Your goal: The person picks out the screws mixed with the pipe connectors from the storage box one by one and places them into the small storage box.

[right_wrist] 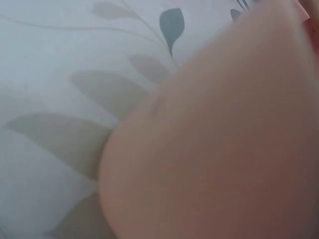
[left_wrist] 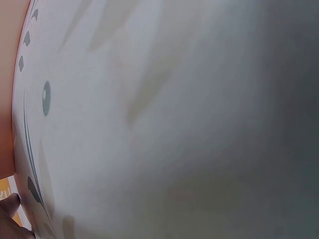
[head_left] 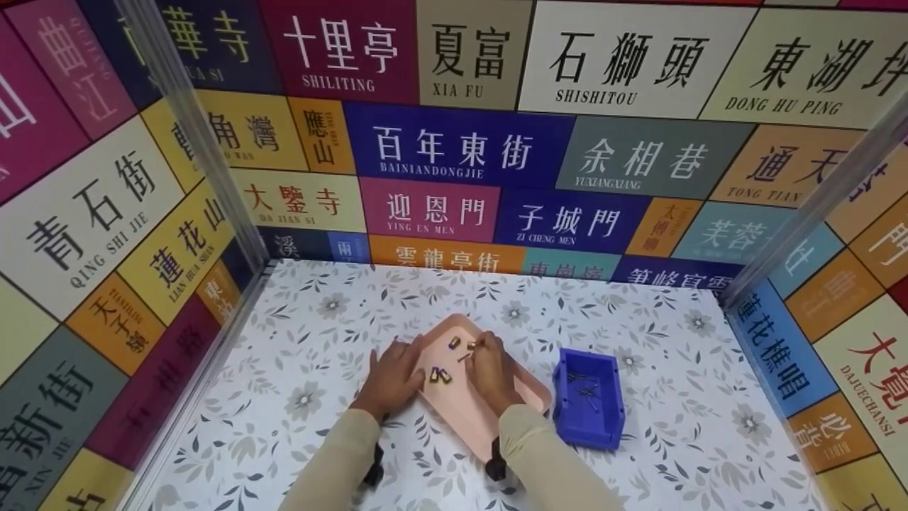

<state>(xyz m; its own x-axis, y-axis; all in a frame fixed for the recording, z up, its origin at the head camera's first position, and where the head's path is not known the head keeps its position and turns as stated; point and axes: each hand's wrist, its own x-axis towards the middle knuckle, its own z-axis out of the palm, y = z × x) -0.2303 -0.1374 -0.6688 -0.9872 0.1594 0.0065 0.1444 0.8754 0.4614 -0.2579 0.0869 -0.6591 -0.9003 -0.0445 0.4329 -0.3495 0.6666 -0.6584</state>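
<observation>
My right hand [head_left: 491, 370] is over the pink tray [head_left: 464, 422], its thumb and fingers pinching a thin, screw-like metal piece [head_left: 462, 357]. Right at those fingertips sits a small brass-coloured piece [head_left: 471, 345], partly covered by the hand. Another brass-and-purple piece [head_left: 455, 343] lies just to its left, and a close pair of brass-and-purple pieces [head_left: 440, 376] rests nearer the left thumb. My left hand [head_left: 391, 377] rests along the tray's left edge with loose fingers. In the left wrist view, only some fingertips [left_wrist: 10, 219] show, below the tray's side [left_wrist: 6, 99].
To the right of the tray stands a blue bin [head_left: 590, 433] with several thin dark metal pieces [head_left: 586, 389] inside. Floral paper [head_left: 305, 341] covers the table. Panels printed with place names [head_left: 461, 145] wall in the back and sides. A blurred brownish surface fills much of the right wrist view.
</observation>
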